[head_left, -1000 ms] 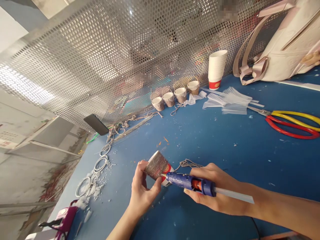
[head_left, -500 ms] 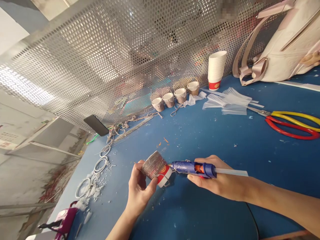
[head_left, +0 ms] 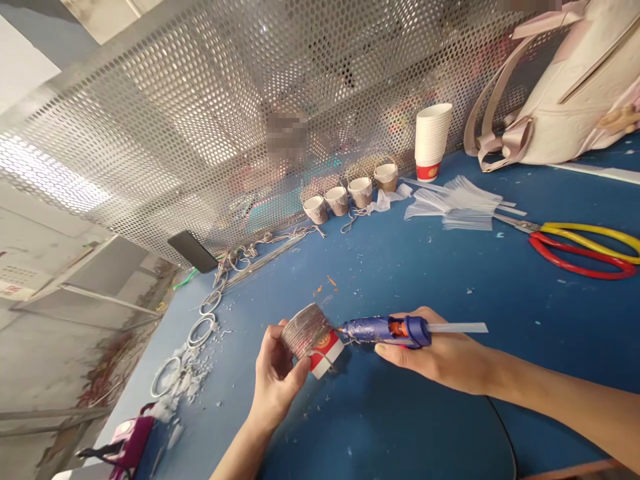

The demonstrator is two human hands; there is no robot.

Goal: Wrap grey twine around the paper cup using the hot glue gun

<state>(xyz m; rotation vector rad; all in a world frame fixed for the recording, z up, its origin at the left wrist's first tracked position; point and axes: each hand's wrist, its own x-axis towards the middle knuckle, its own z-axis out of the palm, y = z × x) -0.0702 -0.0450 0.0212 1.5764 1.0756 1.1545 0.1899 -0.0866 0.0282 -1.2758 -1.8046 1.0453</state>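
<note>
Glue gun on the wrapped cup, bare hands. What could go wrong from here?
1. The left hand pinches the paper cup right beside the glue gun nozzle, so hot glue could reach its fingers.
2. The gun's tip sits close to the loose cord trailing under it; glue strings might snag it.
3. The right hand works over the scrap-littered blue table; bits may stick.

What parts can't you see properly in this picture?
- Head view: the far side of the wrapped paper cup is hidden by the left hand.
- The glue gun handle and trigger are covered by the right hand.
- The scissors and the bag are cut off by the right edge.
- Whatever is behind the perforated metal screen is blurred.
</note>
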